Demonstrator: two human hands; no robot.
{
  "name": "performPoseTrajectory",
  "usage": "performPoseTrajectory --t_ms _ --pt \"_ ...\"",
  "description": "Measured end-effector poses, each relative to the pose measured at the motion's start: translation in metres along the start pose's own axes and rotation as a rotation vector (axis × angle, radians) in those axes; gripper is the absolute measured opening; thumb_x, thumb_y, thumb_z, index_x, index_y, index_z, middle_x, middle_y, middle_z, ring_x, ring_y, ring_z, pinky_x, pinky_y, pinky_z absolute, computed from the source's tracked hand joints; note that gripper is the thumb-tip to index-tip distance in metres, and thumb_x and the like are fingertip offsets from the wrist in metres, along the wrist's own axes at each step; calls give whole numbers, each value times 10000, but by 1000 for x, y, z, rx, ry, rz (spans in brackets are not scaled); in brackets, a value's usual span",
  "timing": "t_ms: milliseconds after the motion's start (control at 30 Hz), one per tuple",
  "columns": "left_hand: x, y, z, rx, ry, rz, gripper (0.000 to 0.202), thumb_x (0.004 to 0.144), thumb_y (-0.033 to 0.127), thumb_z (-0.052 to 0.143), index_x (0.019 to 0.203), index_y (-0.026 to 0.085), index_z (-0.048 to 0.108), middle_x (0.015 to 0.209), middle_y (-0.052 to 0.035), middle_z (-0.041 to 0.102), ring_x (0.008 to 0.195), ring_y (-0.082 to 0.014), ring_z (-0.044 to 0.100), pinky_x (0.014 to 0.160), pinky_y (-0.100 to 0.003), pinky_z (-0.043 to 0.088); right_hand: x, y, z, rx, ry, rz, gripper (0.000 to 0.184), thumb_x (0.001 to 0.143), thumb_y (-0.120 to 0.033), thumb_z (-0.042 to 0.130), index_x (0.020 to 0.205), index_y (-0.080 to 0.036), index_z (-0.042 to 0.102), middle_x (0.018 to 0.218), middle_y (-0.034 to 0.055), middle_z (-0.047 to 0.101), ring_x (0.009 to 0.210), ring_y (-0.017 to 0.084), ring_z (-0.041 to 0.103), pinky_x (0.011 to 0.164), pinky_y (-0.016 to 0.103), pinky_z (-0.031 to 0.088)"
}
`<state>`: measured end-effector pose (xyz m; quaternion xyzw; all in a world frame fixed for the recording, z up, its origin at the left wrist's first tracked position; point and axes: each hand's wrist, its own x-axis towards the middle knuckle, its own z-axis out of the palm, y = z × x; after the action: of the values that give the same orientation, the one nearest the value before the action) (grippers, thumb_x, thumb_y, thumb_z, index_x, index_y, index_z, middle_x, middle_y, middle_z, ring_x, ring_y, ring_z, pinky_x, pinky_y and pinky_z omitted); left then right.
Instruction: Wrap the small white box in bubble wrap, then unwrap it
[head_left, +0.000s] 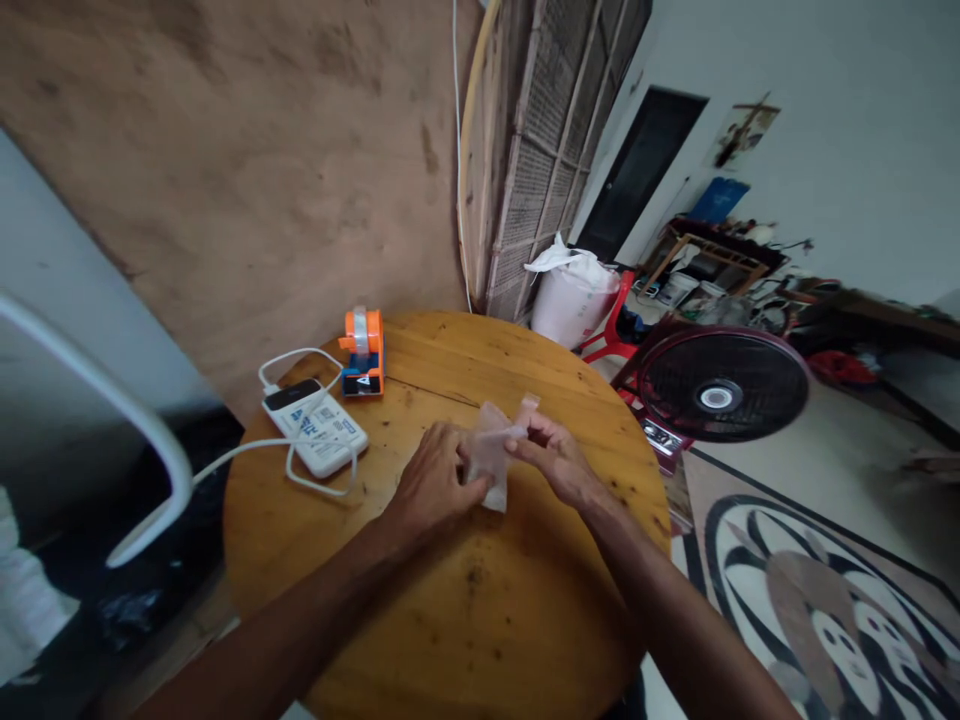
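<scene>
Over the middle of the round wooden table (pixel 450 600), my left hand (pixel 435 475) grips a small translucent, whitish plastic packet (pixel 489 465) by its left side, thumb in front. The fingers of my right hand (pixel 553 455) are pinched at the packet's upper right, on a narrow clear strip (pixel 528 408) that looks like tape and sticks up past the fingertips. Whether the strip is stuck to the packet, I cannot tell. What the packet contains is not clear.
An orange and blue tape dispenser (pixel 364 355) stands at the table's back left. Before it lies a white power bank (pixel 316 428) with a looped white cable. A fan (pixel 716 398) stands off the right edge, with a white sack (pixel 574 295) behind the table.
</scene>
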<state>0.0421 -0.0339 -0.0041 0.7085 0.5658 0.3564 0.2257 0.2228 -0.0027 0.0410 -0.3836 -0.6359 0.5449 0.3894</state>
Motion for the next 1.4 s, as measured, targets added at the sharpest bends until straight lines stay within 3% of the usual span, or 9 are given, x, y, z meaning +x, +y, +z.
performPoseTrajectory --t_ms 167,267,500,667,900,1000,1133,1233,1400 --pt "0 -4 3 -108 -26 -82 612 675 375 660 1203 156 443 1071 -107 564 959 -258 579 769 -387 501 -16 4 8 -25 44 -40 320 726 -461 718 689 -202 533 666 -30 519 625 112 480 634 253 410" --pt "1 -5 4 -160 -46 -42 642 699 348 651 1274 175 423 1185 -129 549 1024 -267 568 835 -409 495 -27 3 14 -65 67 -77 303 741 -454 707 692 -207 539 684 -20 529 646 124 501 643 260 425" --pt "0 -6 0 -202 -80 108 341 754 293 613 1077 190 577 1063 -59 593 1015 -223 544 844 -352 471 -47 10 26 -217 100 -161 219 815 -436 629 757 -227 595 812 24 634 792 184 606 743 314 474" --pt "-3 -1 -5 -200 -118 120 148 758 296 614 854 187 585 918 -22 569 890 -190 535 736 -287 448 -57 23 28 -406 81 -226 156 861 -377 569 817 -231 600 1023 61 676 924 208 631 827 332 475" --pt "-1 -1 -12 -202 -191 116 55 762 207 551 803 177 574 865 -22 584 811 -169 537 691 -266 421 -60 30 31 -520 62 -348 51 880 -252 522 842 -231 551 1110 71 660 974 200 624 854 337 473" --pt "0 -1 -18 -264 -251 92 99 758 229 556 833 169 580 847 -25 604 782 -167 552 675 -263 428 -60 32 31 -604 57 -394 46 876 -227 506 857 -231 548 1095 82 664 969 203 628 841 341 484" --pt "1 -2 -34 -367 -413 98 167 779 256 523 908 171 586 882 -33 633 815 -181 590 707 -275 467 -60 35 32 -708 24 -444 98 863 -187 493 907 -241 562 1127 93 656 1003 209 625 858 356 491" --pt "2 -9 -44 -352 -481 185 320 747 206 516 1060 196 581 1071 -55 626 999 -211 586 849 -313 475 -61 36 34 -721 -1 -486 122 856 -163 496 916 -244 564 1169 97 640 1069 209 608 894 368 485" --pt "4 -28 -39 -181 -543 419 790 610 127 587 1369 185 378 1420 -122 411 1335 -274 356 1103 -420 303 -62 42 34 -770 -41 -483 152 844 -151 493 926 -249 575 1248 101 601 1172 223 556 1000 440 436"
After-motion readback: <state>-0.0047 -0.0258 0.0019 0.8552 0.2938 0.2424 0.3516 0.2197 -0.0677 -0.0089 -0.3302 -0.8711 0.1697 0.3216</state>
